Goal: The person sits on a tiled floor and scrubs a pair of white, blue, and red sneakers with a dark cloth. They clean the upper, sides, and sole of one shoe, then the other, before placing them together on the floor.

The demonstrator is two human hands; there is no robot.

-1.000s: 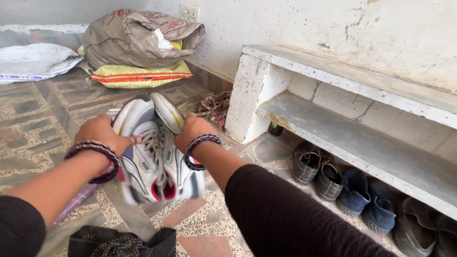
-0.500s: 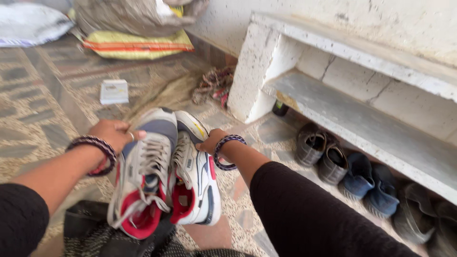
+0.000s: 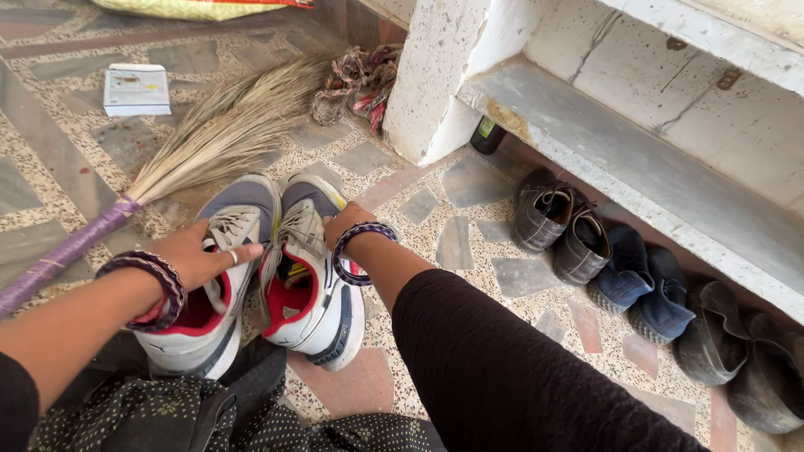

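On the patterned stone floor (image 3: 469,251), near the middle of the view, a pair of grey, white and red sneakers stands side by side, toes pointing away. The left hand (image 3: 201,255) lies over the laces of the left sneaker (image 3: 209,285), its fingers (image 3: 243,251) stretched flat across the tongue rather than closed round it, so it presses or steadies the shoe more than it grips. The right hand (image 3: 339,226) sits at the toe end of the right sneaker (image 3: 310,289); its fingers curl down behind the shoe and are hidden, so I cannot tell whether they have closed on it. Both wrists wear dark bangles. The shoes' soles seem flat on the floor, with their heels resting just beside a dark dotted cloth (image 3: 209,410) at the near edge.

To the far left a grass broom (image 3: 209,142) with a purple handle lies on the floor, its bristles fanned toward the wall, and a small white card (image 3: 136,88) lies beyond it. To the right, a concrete shelf (image 3: 620,159) is built against the wall; below it other shoes stand in a row, likely kept there out of the way: a brown pair (image 3: 561,230), a blue pair (image 3: 645,289) and a dark pair (image 3: 737,351). A bundle of rags (image 3: 356,75) lies by the shelf's near post.
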